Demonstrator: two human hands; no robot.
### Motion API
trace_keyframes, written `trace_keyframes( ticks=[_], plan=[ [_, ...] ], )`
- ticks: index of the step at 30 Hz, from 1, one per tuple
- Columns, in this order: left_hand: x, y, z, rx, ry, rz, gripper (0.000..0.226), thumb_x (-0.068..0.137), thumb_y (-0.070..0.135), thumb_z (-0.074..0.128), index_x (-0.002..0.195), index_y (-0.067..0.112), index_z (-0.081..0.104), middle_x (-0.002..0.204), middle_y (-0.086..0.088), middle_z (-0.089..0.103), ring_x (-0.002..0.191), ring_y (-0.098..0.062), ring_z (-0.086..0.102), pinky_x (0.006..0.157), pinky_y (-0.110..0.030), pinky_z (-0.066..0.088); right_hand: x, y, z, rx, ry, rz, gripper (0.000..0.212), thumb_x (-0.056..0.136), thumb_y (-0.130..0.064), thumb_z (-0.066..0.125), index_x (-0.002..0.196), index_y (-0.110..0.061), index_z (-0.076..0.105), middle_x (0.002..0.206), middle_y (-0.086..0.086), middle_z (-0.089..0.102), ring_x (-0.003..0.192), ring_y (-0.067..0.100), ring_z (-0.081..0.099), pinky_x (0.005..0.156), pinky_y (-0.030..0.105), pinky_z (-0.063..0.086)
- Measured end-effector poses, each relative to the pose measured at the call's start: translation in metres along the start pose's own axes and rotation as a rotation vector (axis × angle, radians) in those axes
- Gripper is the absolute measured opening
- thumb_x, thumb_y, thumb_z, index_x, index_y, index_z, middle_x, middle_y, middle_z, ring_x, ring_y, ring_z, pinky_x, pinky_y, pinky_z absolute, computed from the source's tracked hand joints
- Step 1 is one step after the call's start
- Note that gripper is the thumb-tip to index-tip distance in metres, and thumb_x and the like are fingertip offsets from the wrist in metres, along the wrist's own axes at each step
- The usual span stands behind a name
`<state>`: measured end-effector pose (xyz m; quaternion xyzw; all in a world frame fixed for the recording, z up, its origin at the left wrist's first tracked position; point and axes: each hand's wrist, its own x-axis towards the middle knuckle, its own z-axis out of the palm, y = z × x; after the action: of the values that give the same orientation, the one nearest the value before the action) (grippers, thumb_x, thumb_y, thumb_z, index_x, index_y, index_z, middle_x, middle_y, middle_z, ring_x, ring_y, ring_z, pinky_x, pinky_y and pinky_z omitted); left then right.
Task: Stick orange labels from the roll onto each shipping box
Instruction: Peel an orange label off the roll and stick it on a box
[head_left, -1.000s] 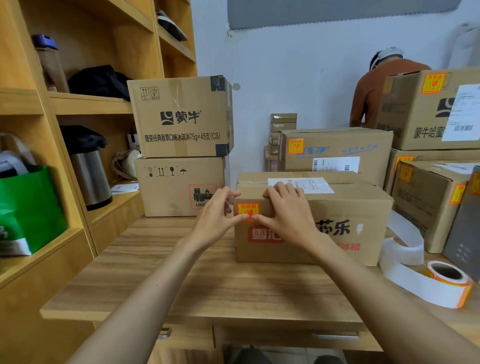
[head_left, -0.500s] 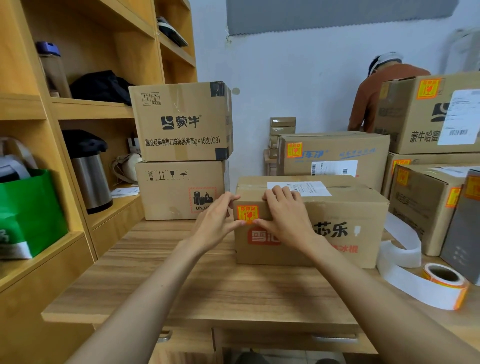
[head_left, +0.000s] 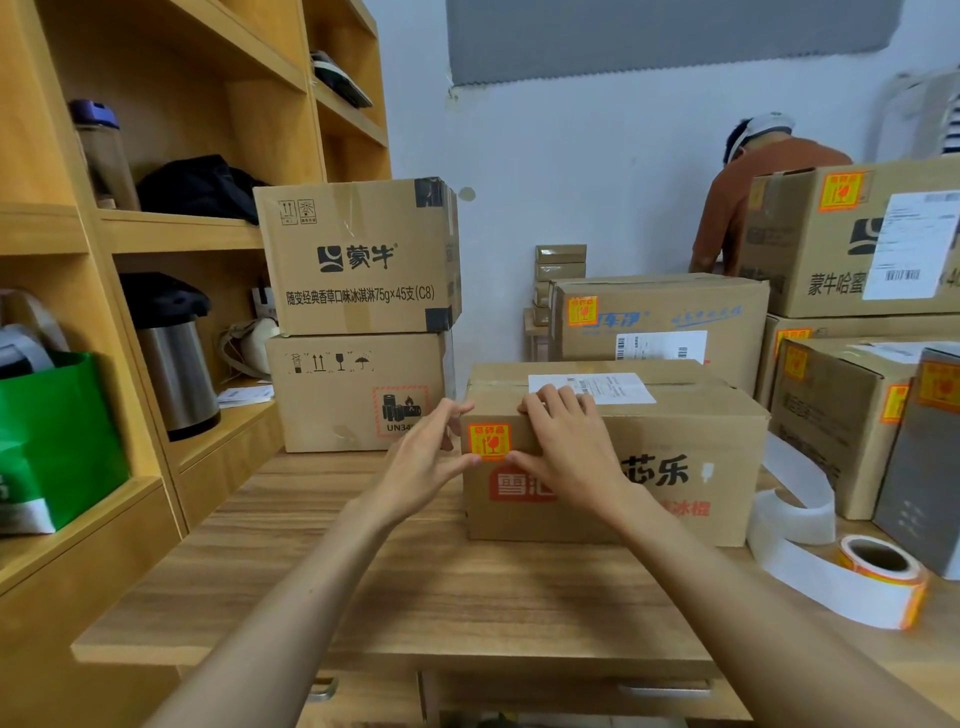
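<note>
A brown shipping box (head_left: 675, 457) with red print lies on the wooden table (head_left: 467, 597) in front of me. An orange label (head_left: 489, 441) is stuck on its front face near the top left corner. My left hand (head_left: 426, 462) touches the box's left corner, its thumb at the label's lower left. My right hand (head_left: 566, 447) lies flat on the front face, fingers over the top edge, thumb below the label. The label roll (head_left: 878, 566) lies at the right with a long white backing strip (head_left: 795, 514) unwound.
Two stacked boxes (head_left: 358, 312) without orange labels stand at the left back. Several labelled boxes (head_left: 660, 322) are piled behind and right. A wooden shelf unit (head_left: 156, 234) holds a flask (head_left: 176, 374) and green bag (head_left: 57, 441). A person in orange (head_left: 748, 192) bends behind the boxes.
Both hands stay on the box around the label; they spread slightly apart, so the whole label now shows. The view has tilted a little.
</note>
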<state>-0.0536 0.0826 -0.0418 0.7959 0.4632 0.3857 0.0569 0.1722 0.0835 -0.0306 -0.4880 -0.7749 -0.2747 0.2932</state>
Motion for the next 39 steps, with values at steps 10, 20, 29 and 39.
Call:
trace_keyframes(
  ticks=[10,20,29,39],
  plan=[
    [0.006,0.01,-0.007,-0.042,0.038,-0.013,0.028,0.103,0.043,0.049,0.119,0.02,0.057,0.122,0.003,0.066,0.099,-0.006,0.059,0.09,-0.049,0.057,0.005,-0.003,-0.003,0.071,0.059,0.026,0.034,0.097,-0.05,0.051,0.105,-0.017,0.057,0.102,0.005,0.059,0.092,0.023,0.052,0.081,0.04,0.046],
    [-0.034,0.045,-0.022,-0.069,0.196,0.059,0.029,0.108,0.044,0.039,0.1,0.025,0.06,0.092,0.008,0.066,0.086,-0.011,0.064,0.072,-0.044,0.055,-0.031,0.006,-0.046,0.51,-0.019,-0.048,0.033,0.09,-0.053,0.059,0.104,-0.023,0.061,0.112,-0.01,0.058,0.106,0.015,0.05,0.094,0.037,0.039],
    [0.001,0.052,-0.04,-0.374,-0.006,-0.34,0.052,0.105,0.042,0.051,0.154,0.035,0.038,0.137,0.012,0.041,0.133,-0.008,0.036,0.107,-0.032,0.031,-0.058,0.013,-0.082,0.777,-0.062,-0.046,0.029,0.084,-0.044,0.074,0.105,-0.025,0.07,0.118,-0.017,0.063,0.117,0.007,0.052,0.101,0.044,0.041],
    [-0.029,0.047,-0.05,-0.154,0.039,-0.259,0.029,0.098,0.051,0.057,0.116,0.037,0.074,0.123,0.005,0.061,0.118,-0.01,0.053,0.104,-0.035,0.041,-0.097,-0.004,-0.136,0.148,-0.209,0.104,0.097,0.075,-0.094,0.008,0.142,-0.036,0.046,0.148,0.001,0.041,0.131,0.017,0.038,0.106,0.04,0.03]
  ],
)
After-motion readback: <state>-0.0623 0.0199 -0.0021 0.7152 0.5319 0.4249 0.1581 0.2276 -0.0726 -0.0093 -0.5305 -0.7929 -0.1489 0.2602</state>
